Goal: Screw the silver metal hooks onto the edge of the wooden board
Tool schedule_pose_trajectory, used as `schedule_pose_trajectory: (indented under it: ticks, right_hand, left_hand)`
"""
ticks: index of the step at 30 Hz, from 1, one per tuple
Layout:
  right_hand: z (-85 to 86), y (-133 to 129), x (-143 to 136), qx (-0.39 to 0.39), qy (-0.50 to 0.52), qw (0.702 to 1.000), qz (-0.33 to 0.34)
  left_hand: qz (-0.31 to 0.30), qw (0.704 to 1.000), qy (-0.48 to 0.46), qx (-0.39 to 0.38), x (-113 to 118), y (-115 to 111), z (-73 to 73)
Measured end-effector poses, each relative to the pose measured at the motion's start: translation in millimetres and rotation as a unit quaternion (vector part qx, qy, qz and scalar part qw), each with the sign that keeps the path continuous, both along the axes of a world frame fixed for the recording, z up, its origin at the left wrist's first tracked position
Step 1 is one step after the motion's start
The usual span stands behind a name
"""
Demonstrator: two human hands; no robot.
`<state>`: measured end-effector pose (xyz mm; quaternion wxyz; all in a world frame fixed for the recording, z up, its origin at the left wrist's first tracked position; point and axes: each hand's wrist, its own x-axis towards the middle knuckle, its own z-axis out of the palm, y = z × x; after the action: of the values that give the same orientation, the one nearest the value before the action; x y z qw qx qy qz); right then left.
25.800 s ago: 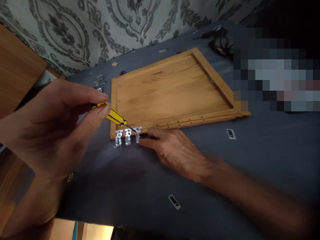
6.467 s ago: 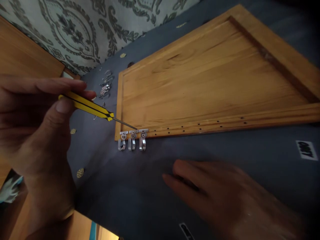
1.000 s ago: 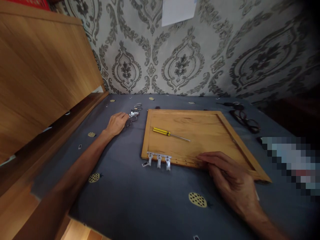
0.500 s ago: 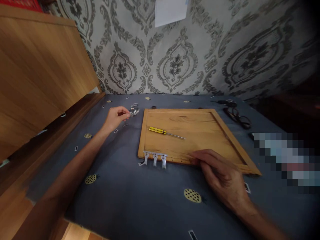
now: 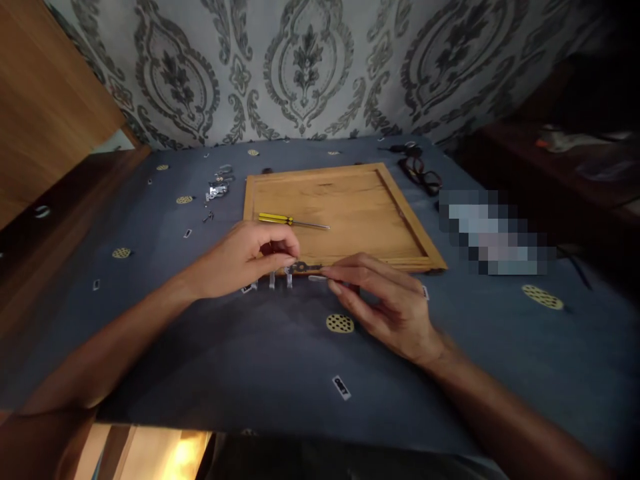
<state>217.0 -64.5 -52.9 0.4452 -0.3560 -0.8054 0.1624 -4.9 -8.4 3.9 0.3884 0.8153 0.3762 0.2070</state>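
Between my hands, above the near edge of the wooden frame (image 5: pixel 350 253), is a small dark-looking metal bracket (image 5: pixel 301 267). My left hand (image 5: pixel 250 257) is closed in a pinch on its left end. My right hand (image 5: pixel 385 300) pinches the opposite end with thumb and fingers, and a thin light metal tongue (image 5: pixel 318 278) shows below it. Several silver brackets (image 5: pixel 273 280) stick out along the near left edge of the frame, partly hidden by my left hand. A yellow-handled screwdriver (image 5: pixel 276 218) lies on the panel just beyond my left fingers.
A small pile of metal brackets (image 5: pixel 218 191) lies left of the frame, with tiny screws (image 5: pixel 209 216) nearby. Dark-framed glasses (image 5: pixel 420 175) rest at the back right. A blurred-out object (image 5: pixel 495 233) lies right of the frame on the blue patterned cloth (image 5: pixel 250 373).
My left hand has come from the bracket pile to the frame's near edge and now holds a bracket. My right hand has met it there. The view has tilted downward.
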Motion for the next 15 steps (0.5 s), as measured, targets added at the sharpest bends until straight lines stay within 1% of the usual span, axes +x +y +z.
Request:
schedule_pose_trajectory:
  ticks: [2,5,8,9,10,12,13,15]
  right_hand:
    - [2.9,-4.6,-2.0,-0.010,-0.014,1.000,0.004]
    - [2.3,-13.7,-4.8,-0.044,-0.029,0.998,0.036]
    - [-0.9,-25.2,-7.7,-0.112,-0.042,0.990,0.068]
    - [-2.0,-29.3,-8.8,-0.138,-0.039,0.987,0.075]
    - [-3.1,-33.2,-9.8,-0.169,-0.029,0.982,0.080]
    - [-5.3,-39.7,-11.8,-0.240,0.016,0.968,0.078]
    - [-6.5,-42.0,-12.7,-0.282,0.048,0.956,0.071]
    - [-9.0,-44.0,-13.8,-0.364,0.120,0.922,0.051]
  left_hand:
    - [-0.009,1.000,0.006,-0.020,-1.2,1.0,1.9]
    - [-0.039,0.999,0.020,-0.032,-1.1,-0.5,3.6]
    - [-0.102,0.993,0.066,-0.012,1.2,-4.9,0.9]
    - [-0.118,0.990,0.079,-0.004,1.9,-5.8,-0.8]
    - [-0.121,0.989,0.083,0.000,2.2,-6.0,-2.5]
    - [-0.089,0.994,0.058,-0.003,1.7,-4.3,-3.6]
    - [-0.057,0.998,0.035,0.002,0.7,-2.9,-2.4]
    - [0.014,0.999,-0.015,0.031,-1.7,-2.4,4.3]
